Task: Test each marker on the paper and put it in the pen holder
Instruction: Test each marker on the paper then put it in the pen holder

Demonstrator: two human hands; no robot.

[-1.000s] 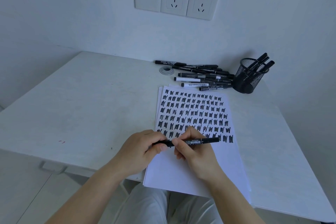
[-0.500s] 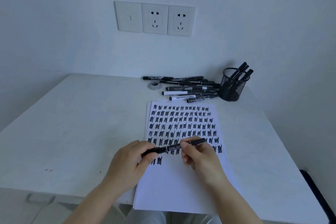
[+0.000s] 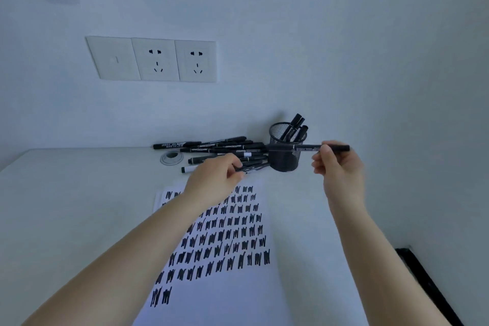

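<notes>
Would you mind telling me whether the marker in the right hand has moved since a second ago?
Yes. The marker has left the paper and is now up by the pen holder, held by the right hand.

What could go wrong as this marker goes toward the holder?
The right hand pinches the marker level in front of the mesh holder; unless tilted upright, it may catch the rim or the markers already inside. The light holder could tip. The left hand reaches into the loose pile and might roll markers off the table.
</notes>
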